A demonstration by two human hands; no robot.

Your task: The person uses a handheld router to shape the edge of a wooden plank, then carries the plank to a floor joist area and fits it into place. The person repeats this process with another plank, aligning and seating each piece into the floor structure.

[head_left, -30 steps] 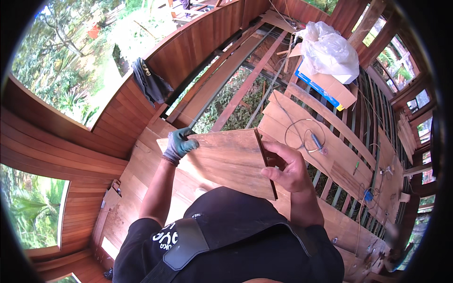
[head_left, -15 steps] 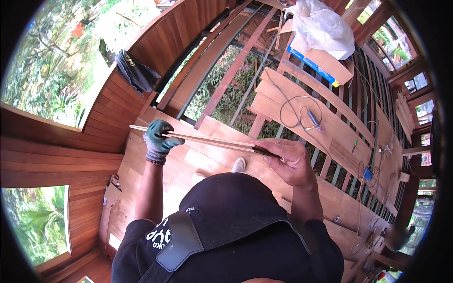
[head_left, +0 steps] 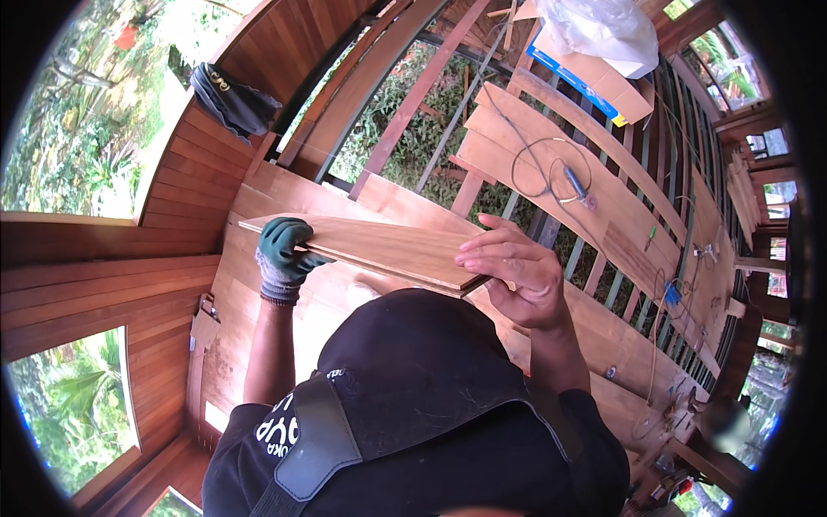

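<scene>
Your board lies between your two sets of fingers, raised above the floor and held by its ends, probably so both hands share its weight and its broad face shows. Your left hand, in a green-and-grey glove, grips one end, fingers curled round it and thumb by the near edge; your bare right hand has its fingers slightly fanned, some tips on the top face, thumb low by the other end, a light pinch as far as one can judge. The wood looks thin, flat and streaked with grain, with a groove-like line along its near edge. Beyond your right fingers, a looped cable and slim tool rest on planks, perhaps for support over the open joists; beyond your left fingers, a limp dark cloth drapes over the wall
</scene>
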